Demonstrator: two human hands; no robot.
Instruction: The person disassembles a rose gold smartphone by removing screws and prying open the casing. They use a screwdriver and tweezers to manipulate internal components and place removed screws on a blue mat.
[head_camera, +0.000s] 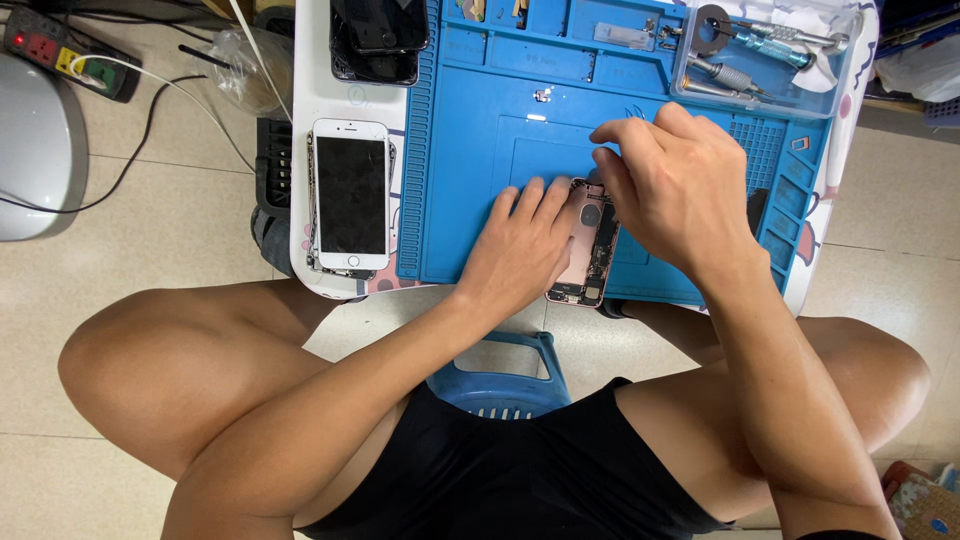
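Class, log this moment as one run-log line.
left hand: steadies opened phone | right hand: fingertips on phone top | surface: blue repair mat

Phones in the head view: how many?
3, maybe more. White phone left of the blue mat; opened pink phone under both hands; dark stack top, count unclear.

- A makeshift phone-repair corner in a tiled room.
- A blue repair mat (480, 150) covers the small worktop (305, 150) under the hands.
- Beyond the right hand (675, 190), a clear tray (690, 90) holds screwdrivers (770, 40).
- Left of the left hand (520, 245) lies a white phone (350, 195); a power strip (70, 55) sits on the floor.
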